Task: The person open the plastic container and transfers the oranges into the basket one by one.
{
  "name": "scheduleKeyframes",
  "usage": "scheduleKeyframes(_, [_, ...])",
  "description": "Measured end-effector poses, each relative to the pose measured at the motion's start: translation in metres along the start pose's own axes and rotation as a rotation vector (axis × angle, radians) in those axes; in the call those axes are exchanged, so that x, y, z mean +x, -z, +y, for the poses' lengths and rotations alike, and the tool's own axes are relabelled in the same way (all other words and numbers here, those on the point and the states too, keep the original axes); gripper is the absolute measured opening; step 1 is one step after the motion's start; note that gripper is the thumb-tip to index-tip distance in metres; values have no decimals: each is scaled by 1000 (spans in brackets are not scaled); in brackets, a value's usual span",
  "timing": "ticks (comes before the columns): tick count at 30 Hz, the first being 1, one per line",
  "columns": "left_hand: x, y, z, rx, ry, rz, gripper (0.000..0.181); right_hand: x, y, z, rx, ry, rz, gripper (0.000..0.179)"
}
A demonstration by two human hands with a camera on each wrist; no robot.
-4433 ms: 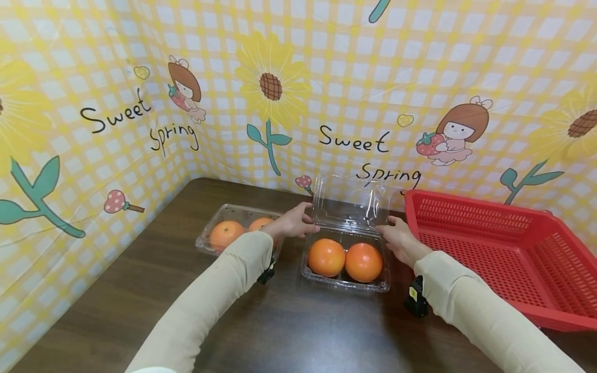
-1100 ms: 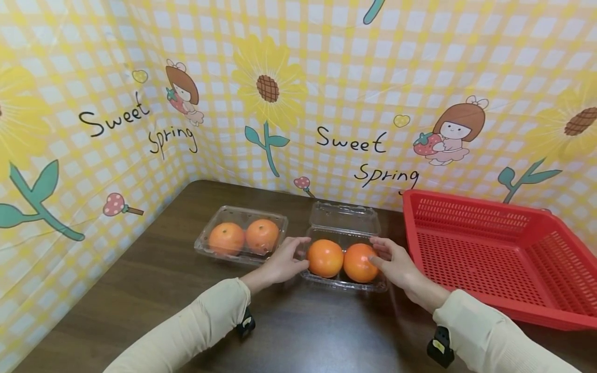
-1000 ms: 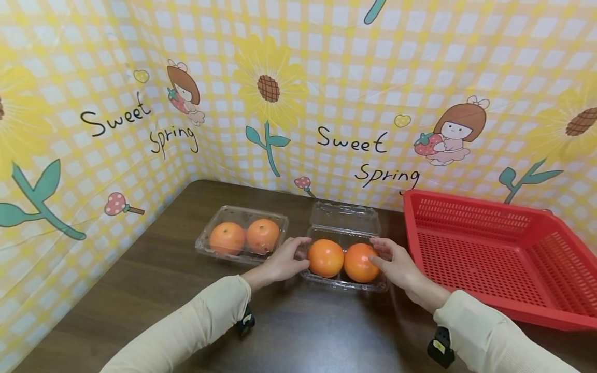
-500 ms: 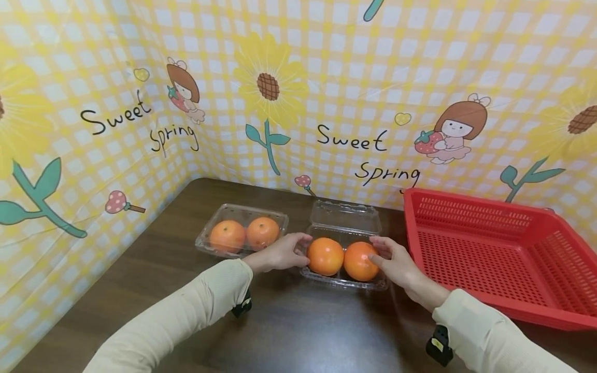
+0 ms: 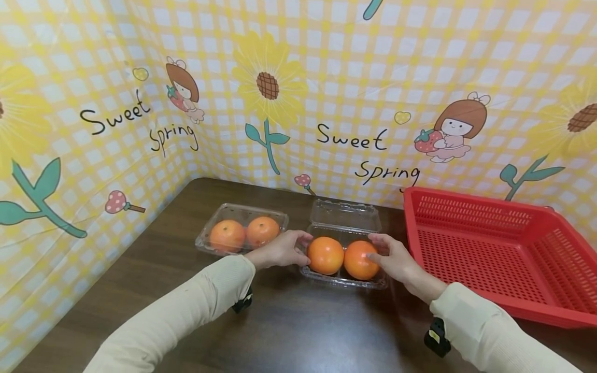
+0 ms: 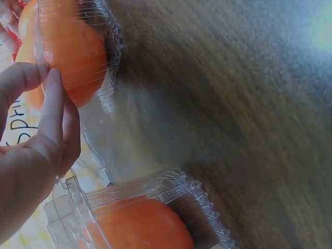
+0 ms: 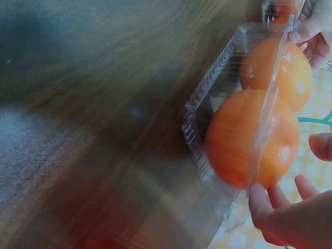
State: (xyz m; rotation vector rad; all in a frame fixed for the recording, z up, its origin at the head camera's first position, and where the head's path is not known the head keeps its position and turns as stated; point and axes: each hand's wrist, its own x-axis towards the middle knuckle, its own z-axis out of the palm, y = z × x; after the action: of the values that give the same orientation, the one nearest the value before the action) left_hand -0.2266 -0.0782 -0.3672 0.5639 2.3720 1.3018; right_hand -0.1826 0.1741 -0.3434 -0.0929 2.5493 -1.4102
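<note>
Two oranges sit side by side in a clear plastic fruit box (image 5: 342,283), its lid (image 5: 345,217) folded back behind it. At the box's left end, my left hand (image 5: 283,249) pinches the rim between thumb and fingertips, as the left wrist view shows. On the opposite end, my right hand (image 5: 396,261) touches the rim with its fingertips (image 7: 259,199). Its thumb (image 7: 322,146) stands apart, over the right orange (image 5: 361,260). The left orange (image 5: 325,255) lies close to my left fingertips.
A second clear box (image 5: 205,243) with two oranges and its lid down stands to the left, partly behind my left hand. At the right is a red perforated basket (image 5: 494,259). Yellow checked cloth (image 5: 345,67) covers the walls behind the brown table (image 5: 298,331).
Several seconds ago the lid stood upright with both hands at it; now it lies back. Both hands have come nearer, to the box's two ends. Since then they have barely moved.
</note>
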Motion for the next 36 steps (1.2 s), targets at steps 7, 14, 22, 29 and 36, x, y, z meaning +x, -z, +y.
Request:
scheduleKeyframes(7, [1, 0, 0, 9, -5, -1, 55, 3, -4, -4, -32, 40, -11, 51])
scheduleKeyframes(14, [1, 0, 1, 13, -6, -1, 54, 8, -7, -5, -54, -6, -16, 56])
scheduleKeyframes(22, [0, 0, 0, 14, -6, 1, 54, 13, -6, -2, -98, -41, -16, 61])
scheduleKeyframes(29, [0, 1, 0, 19, -14, -3, 54, 18, -4, -3, -94, -72, -55, 64])
scheduleKeyframes(36, [1, 1, 0, 32, -19, -4, 53, 21, -3, -4, -118, -88, -88, 66])
